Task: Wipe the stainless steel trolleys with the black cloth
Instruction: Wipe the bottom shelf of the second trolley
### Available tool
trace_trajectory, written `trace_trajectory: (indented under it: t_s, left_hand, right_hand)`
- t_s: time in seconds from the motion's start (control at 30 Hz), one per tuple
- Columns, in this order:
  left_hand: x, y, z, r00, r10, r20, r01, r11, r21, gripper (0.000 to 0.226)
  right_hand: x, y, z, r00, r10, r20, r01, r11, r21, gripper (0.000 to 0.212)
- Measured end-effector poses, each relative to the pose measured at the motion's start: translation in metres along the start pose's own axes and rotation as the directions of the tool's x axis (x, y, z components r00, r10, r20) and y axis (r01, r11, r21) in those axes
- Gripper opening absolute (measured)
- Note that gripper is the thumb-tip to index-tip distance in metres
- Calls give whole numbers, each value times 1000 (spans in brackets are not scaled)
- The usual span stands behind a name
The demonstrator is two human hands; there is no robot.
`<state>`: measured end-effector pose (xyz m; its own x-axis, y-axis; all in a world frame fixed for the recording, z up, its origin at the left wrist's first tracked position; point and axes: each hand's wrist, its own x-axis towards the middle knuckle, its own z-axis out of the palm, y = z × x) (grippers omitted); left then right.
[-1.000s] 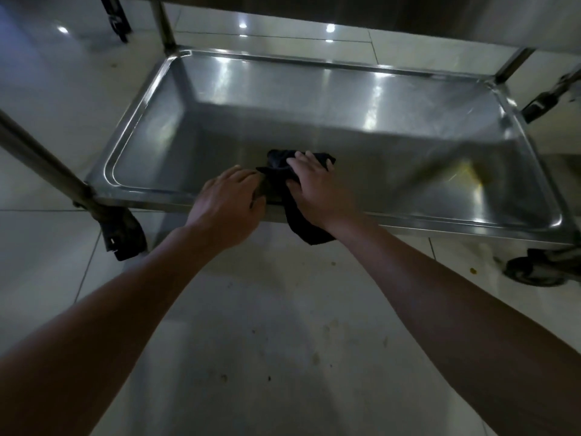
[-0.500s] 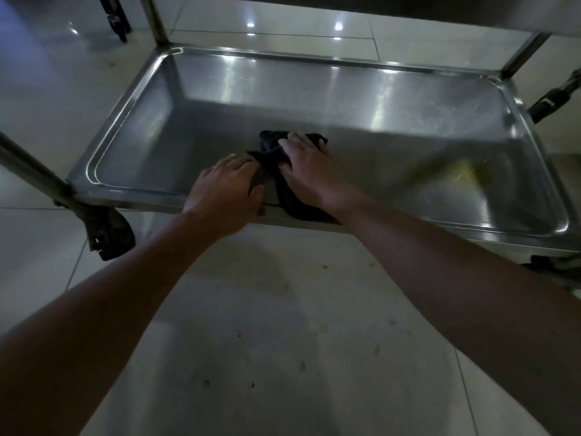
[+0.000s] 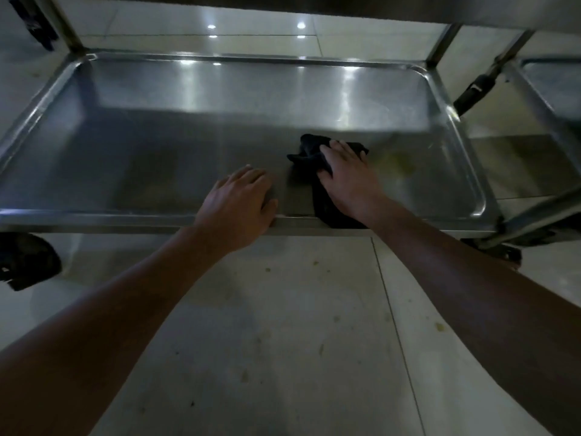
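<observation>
The low shelf of a stainless steel trolley fills the upper half of the head view, a shallow tray with a raised rim. A crumpled black cloth lies on it near the front rim, one end draped over the edge. My right hand presses flat on the cloth with straight fingers. To its left, my left hand rests palm down on the front rim, holding nothing. A yellowish smear marks the shelf just right of the cloth.
A second trolley stands at the right, touching this one's corner. Black caster wheels sit at the lower left and right. An upper shelf edge overhangs the top. The tiled floor below is speckled with dirt.
My right hand has slid the cloth to the right along the shelf, away from my left hand. The left hand stays on the front rim. The view has moved closer.
</observation>
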<state>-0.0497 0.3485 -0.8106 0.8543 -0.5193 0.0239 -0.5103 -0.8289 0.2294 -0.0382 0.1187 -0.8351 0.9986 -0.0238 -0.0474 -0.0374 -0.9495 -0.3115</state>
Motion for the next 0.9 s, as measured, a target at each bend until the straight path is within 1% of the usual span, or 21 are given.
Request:
trace_trajectory:
  t_s: [0.07,0.13,0.27,0.37,0.5,0.67,0.8,0.9]
  left_hand:
    - [8,15,2,1000,25,-7,-25,1000,-1,38]
    - [18,34,6,998,65,-1,-65,998,-2,39]
    - [33,66,13,994,100,34,-100,995,-14,47]
    - [40,82,17,992,120,45,-120,993,-15,50]
    - [47,96,22,987,154,55,-153,988,-24,48]
    - [59,115,29,983,173,60,-171,985,-37,48]
    - [71,131,33,980,193,42,-191,980,-52,46]
    - [82,140,36,976,212,37,-210,976,-54,47]
  right_hand:
    - [-5,11,-5,1000,12,23,-12,1000,-1,55]
    - [-12,24,-10,999,31,19,-30,999,-11,56]
    - [-21,49,-16,998,66,12,-66,998,-6,55]
    - [-29,70,-23,996,90,9,-90,996,-2,55]
    - [-41,102,-33,990,138,5,-138,990,5,56]
    - [-47,141,-46,976,215,-31,-215,976,-17,55]
    - [-44,160,-48,975,212,-64,-213,977,-13,54]
    - [-34,171,-49,971,203,-123,-211,976,-55,53]
